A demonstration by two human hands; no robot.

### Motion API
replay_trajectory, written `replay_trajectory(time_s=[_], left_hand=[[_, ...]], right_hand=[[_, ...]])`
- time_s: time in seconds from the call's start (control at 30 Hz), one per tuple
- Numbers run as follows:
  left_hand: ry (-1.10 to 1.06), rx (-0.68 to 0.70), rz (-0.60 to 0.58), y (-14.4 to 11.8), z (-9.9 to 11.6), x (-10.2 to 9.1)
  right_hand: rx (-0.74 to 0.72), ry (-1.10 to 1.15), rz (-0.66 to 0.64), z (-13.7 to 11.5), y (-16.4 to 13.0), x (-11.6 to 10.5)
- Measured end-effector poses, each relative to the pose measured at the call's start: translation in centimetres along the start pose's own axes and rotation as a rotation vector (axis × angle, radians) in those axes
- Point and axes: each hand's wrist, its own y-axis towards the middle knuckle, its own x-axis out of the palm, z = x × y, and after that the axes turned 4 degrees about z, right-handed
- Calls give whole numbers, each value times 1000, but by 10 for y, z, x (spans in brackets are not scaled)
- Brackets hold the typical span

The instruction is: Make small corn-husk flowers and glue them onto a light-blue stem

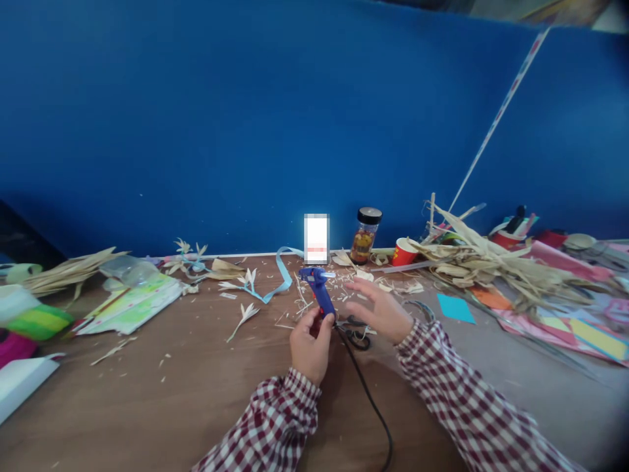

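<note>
A blue glue gun (319, 288) is gripped near the foot of its handle by my left hand (311, 344). Its clear glue stick points to the right, and a black cord (366, 387) runs down from the handle toward the near edge. My right hand (378, 308) hovers just right of the glue gun, fingers spread, holding nothing. Left of the gun lie a pale husk flower (243, 318) and another with a light blue stem (250, 282). A light blue ribbon (282, 275) curls behind them.
Behind stand a jar with a black lid (364, 237) and a red paper cup (404, 252). Dried husks (486, 259) heap up at right, near a blue paper piece (456, 308). A painted sheet (135, 305) and more husks (73, 270) lie left. Small scraps litter the brown table (196, 393).
</note>
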Motion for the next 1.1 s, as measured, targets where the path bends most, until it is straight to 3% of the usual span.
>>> replay_trajectory(time_s=[0.37, 0.63, 0.77, 0.87, 0.97, 1.1], left_hand=[[42, 102, -99, -8, 2, 2], [61, 154, -161, -11, 8, 4], [57, 149, -169, -12, 7, 3], [83, 163, -40, -5, 6, -3], [74, 76, 51, 10, 2, -10], [-84, -23, -121, 22, -3, -12]], right_hand=[[125, 272, -102, -28, -16, 33], [236, 514, -33, -18, -21, 46], [227, 630, 1, -19, -20, 42], [252, 726, 20, -19, -20, 32], [319, 867, 7, -17, -20, 23], [341, 988, -17, -16, -22, 20]])
